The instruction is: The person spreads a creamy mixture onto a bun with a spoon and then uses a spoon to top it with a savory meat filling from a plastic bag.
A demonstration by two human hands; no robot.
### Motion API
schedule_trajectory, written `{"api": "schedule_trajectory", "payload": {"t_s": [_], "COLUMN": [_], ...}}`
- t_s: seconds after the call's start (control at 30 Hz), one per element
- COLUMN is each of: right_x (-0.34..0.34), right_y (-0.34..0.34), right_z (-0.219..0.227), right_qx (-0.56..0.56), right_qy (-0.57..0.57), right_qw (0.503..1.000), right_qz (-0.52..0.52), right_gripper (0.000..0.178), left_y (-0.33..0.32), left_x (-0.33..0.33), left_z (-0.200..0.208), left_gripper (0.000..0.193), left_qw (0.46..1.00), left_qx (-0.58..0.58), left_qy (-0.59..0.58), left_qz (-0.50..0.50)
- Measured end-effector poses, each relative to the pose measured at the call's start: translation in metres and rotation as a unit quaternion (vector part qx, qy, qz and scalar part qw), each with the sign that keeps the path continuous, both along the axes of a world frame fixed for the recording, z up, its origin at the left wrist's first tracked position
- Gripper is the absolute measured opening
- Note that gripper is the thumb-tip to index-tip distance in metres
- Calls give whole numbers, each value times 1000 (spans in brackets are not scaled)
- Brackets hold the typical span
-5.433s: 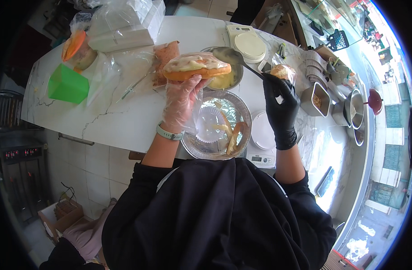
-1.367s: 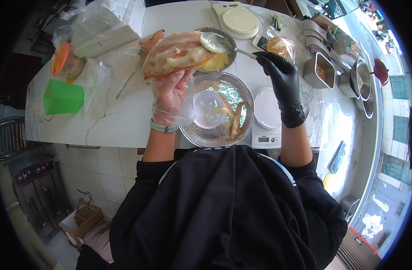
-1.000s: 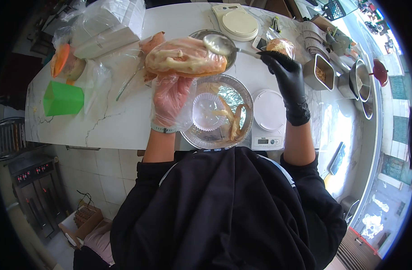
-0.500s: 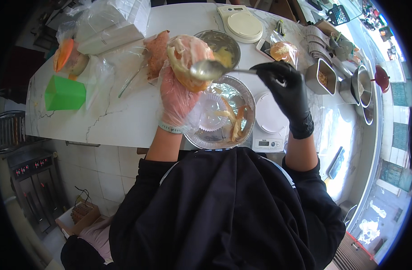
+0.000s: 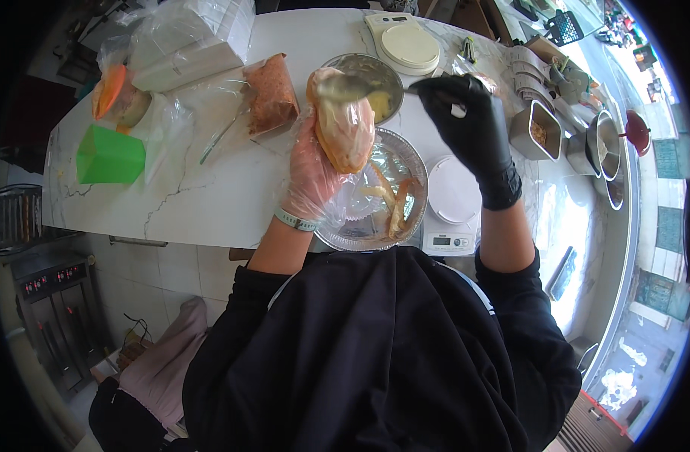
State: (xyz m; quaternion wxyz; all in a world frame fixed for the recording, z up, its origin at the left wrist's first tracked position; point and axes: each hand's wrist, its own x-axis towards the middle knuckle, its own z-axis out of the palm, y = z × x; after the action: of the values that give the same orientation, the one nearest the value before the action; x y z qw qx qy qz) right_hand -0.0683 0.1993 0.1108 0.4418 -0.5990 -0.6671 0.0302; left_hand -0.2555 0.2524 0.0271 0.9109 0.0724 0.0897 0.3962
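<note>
My left hand (image 5: 309,169), in a clear plastic glove, is closed around a bread bun (image 5: 346,139) smeared with pale cream. The bun is held tilted above a round foil tray (image 5: 422,169). My black-gloved right hand (image 5: 471,124) grips a metal spoon (image 5: 346,88) by its handle. The spoon's blurred bowl lies over the bun's upper end; whether they touch I cannot tell. Behind the bun stands a metal bowl (image 5: 392,74) with yellow cream inside. Strips of bread crust (image 5: 397,211) and a clear fluted paper cup (image 5: 356,205) lie in the foil tray.
A bag of orange-brown crumbs (image 5: 273,94) lies left of the bun. One white scale (image 5: 452,192) sits right of the tray, another scale (image 5: 409,41) at the back. A green container (image 5: 110,156) stands left, metal tins (image 5: 537,132) right. Another person's clothing (image 5: 168,361) shows lower left.
My left hand has moved right and turned the bun, uncovering the crumb bag. My right hand and the spoon have shifted slightly up and left. The person at lower left has moved up.
</note>
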Motion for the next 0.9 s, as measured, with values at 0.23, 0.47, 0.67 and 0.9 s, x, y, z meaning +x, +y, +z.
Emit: {"api": "schedule_trajectory", "payload": {"t_s": [0.23, 0.47, 0.67, 0.9], "right_x": [2, 12, 5, 6], "right_y": [-14, 7, -11, -26], "right_z": [1, -28, -20, -8], "right_qx": [-110, -73, -138, -201], "right_qy": [77, 135, 186, 125], "right_qw": [991, 987, 972, 970], "right_qz": [25, -39, -28, 49], "right_gripper": [13, 17, 17, 15], "left_y": [3, -4, 2, 7], "left_x": [-7, -1, -5, -6], "left_z": [-8, 0, -6, -9], "left_gripper": [47, 46, 46, 46], "left_qw": [999, 999, 997, 1000], "left_qx": [2, -24, -41, -2], "left_qy": [-50, -45, -61, -10], "left_qz": [-6, -12, -7, 8]}}
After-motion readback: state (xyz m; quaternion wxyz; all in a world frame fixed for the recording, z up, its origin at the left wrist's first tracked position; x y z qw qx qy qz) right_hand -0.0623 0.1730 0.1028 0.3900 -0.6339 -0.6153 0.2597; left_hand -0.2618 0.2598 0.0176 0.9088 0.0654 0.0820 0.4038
